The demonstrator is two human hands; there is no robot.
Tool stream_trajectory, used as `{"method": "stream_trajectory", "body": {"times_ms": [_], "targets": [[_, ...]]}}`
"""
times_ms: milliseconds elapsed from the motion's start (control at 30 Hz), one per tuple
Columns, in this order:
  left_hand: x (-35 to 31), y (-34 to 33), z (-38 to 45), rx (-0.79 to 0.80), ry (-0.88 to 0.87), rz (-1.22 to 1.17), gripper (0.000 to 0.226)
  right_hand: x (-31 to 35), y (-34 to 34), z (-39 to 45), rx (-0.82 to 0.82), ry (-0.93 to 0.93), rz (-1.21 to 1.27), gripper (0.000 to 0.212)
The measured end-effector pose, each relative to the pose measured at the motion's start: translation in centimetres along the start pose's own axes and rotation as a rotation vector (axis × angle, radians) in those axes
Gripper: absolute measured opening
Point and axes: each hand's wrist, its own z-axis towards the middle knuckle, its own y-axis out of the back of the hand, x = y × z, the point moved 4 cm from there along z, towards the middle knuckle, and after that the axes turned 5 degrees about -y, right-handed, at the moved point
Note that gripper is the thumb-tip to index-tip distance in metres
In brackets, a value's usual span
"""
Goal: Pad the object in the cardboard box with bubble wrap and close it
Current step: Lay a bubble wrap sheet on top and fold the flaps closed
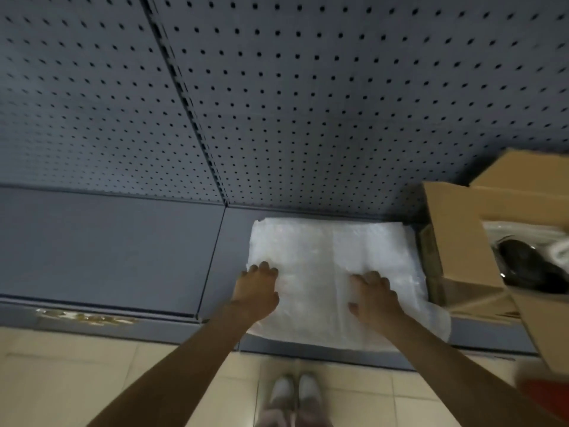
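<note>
A sheet of white bubble wrap (pixel 323 251) lies flat on the dark grey shelf (pixel 107 248). My left hand (pixel 257 288) rests on its left edge with fingers bent down onto it. Nearer the sheet's right part, my right hand (pixel 371 292) lies on it with fingers curled against the wrap. Whether either hand pinches the sheet is unclear. An open cardboard box (pixel 455 235) stands at the right of the shelf with its flaps up. Inside it lies a black object (pixel 523 263) in clear plastic.
A grey pegboard wall (pixel 277 87) rises behind the shelf. The shelf's left half is bare grey metal. Beige floor tiles (pixel 77 380) and my shoes (pixel 295 392) show below the shelf's front edge. Something red (pixel 542 392) sits at the lower right.
</note>
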Motion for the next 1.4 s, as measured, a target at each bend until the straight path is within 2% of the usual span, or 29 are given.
{"method": "stream_trajectory", "body": {"times_ms": [267, 433, 567, 700, 833, 933, 1000, 1167, 1233, 1300, 1400], "targets": [[4.9, -0.2, 0.2, -0.074, 0.117, -0.057, 0.050, 4.6, -1.0, 1.0, -0.086, 0.103, 0.015, 0.062], [8.6, 0.1, -0.8, -0.084, 0.229, -0.104, 0.044, 8.2, -1.6, 1.1, -0.048, 0.178, 0.021, 0.066], [10.0, 0.0, -1.1, -0.112, 0.297, -0.209, 0.041, 7.7, -0.3, 1.1, -0.119, 0.171, 0.083, 0.050], [10.4, 0.0, -0.9, -0.168, 0.377, -0.348, 0.038, 4.7, 0.5, 1.3, -0.270, 0.064, 0.077, 0.040], [11.0, -0.1, -0.9, -0.230, 0.517, -0.525, 0.041, 0.9, 0.4, 1.5, -0.330, -0.265, 0.329, 0.046], [12.0, -0.6, -0.8, -0.279, 0.611, -0.700, 0.055, -0.9, -0.4, 1.6, -0.267, -0.447, 0.674, 0.052], [12.5, -1.0, -0.8, -0.318, 0.627, -0.837, 0.063, -1.2, -0.9, 1.8, -0.227, -0.472, 0.863, 0.049], [13.1, -1.4, -0.8, -0.370, 0.653, -1.110, 0.076, -1.2, -1.2, 1.9, -0.090, -0.456, 1.058, 0.042], [13.3, -1.5, -0.8, -0.336, 0.646, -1.116, 0.069, -0.9, -0.3, 1.2, -0.037, -0.413, 1.106, 0.038], [12.6, -0.5, -1.6, -0.270, 0.641, -1.124, 0.051, -0.8, 0.5, 0.6, -0.009, -0.365, 1.129, 0.033], [11.2, 1.2, -2.2, -0.209, 0.550, -1.219, 0.040, -0.5, 2.0, -0.2, 0.016, -0.330, 1.123, 0.032]]}}
